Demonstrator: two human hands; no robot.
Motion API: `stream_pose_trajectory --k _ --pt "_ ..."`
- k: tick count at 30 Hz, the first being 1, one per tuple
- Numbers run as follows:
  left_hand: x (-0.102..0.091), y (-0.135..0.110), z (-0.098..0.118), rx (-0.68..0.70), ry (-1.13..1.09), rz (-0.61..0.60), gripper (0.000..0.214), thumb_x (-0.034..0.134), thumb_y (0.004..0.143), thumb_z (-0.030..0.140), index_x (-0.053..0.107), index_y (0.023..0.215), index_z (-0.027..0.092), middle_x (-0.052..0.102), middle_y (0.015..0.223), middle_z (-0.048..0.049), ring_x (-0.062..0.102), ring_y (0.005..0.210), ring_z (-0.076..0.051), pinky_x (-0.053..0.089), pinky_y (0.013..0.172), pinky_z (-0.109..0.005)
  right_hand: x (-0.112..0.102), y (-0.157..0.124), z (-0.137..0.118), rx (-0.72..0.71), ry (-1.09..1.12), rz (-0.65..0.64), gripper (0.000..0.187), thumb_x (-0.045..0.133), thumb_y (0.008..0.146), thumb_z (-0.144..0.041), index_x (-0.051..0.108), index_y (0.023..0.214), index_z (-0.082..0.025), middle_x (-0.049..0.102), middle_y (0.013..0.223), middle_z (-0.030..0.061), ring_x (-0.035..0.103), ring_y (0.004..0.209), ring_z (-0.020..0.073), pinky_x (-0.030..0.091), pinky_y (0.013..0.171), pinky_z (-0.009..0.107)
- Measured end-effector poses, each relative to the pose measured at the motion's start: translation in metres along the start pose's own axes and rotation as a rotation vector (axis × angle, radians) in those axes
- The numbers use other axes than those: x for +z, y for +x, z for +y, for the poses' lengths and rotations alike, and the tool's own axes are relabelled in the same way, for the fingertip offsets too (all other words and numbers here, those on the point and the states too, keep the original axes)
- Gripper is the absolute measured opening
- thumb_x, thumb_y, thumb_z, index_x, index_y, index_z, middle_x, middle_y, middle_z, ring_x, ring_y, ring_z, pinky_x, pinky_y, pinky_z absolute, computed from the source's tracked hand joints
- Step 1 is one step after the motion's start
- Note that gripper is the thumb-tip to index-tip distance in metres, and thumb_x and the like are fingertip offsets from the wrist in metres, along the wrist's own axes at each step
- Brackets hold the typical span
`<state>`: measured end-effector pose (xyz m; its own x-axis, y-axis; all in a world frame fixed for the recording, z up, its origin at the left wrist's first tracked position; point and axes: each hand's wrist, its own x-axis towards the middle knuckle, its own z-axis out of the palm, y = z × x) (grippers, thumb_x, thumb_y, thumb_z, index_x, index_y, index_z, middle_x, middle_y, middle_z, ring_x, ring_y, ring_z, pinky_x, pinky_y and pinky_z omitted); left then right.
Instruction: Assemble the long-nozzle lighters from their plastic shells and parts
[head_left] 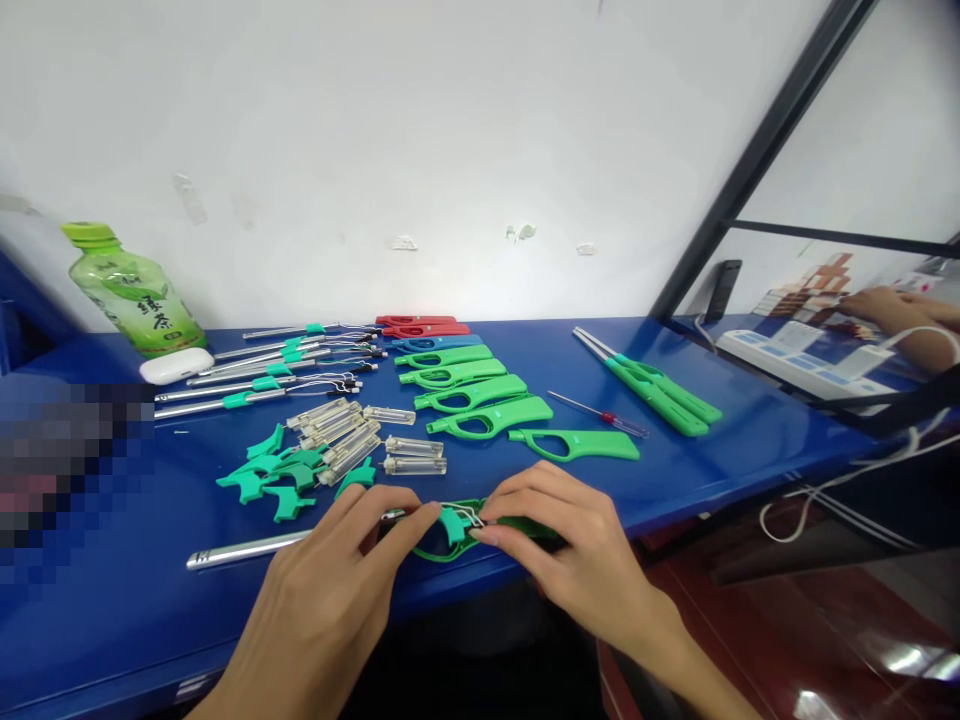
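Note:
My left hand (341,560) and my right hand (559,540) meet at the near edge of a blue table (112,620). Both are closed with pinching fingers on a green lighter handle shell (450,540) that carries a teal trigger piece and thin white wires. A metal tube (247,549) sticks out to the left from under my left fingers. My right hand covers the right part of the shell.
Behind my hands lie a row of green handle shells (472,395), red and blue shells (424,326), metal tubes with teal collars (255,385), clear tanks (352,435), teal triggers (274,475), a small screwdriver (600,413), assembled lighters (652,385), a green bottle (135,290), a white earbud case (176,365). Another person's hand (892,305) shows at far right.

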<state>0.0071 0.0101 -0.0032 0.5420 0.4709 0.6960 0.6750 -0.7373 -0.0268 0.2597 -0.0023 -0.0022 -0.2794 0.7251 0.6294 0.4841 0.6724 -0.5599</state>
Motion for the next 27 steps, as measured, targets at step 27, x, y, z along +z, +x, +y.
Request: stream_pose_trajectory --k 27 --pt "-0.0004 0.0003 0.0013 0.007 -0.012 0.010 0.039 0.044 0.106 -0.001 0.070 0.125 0.022 0.071 0.109 -0.0035 0.070 0.093 -0.015 0.055 0.070 -0.026 0.0009 0.0003 0.0006 -0.047 0.006 0.034 0.004 0.082 0.100 -0.017 0.079 0.099 -0.019 0.081 0.095 -0.0006 0.074 0.086 0.0136 0.055 0.084 0.027"
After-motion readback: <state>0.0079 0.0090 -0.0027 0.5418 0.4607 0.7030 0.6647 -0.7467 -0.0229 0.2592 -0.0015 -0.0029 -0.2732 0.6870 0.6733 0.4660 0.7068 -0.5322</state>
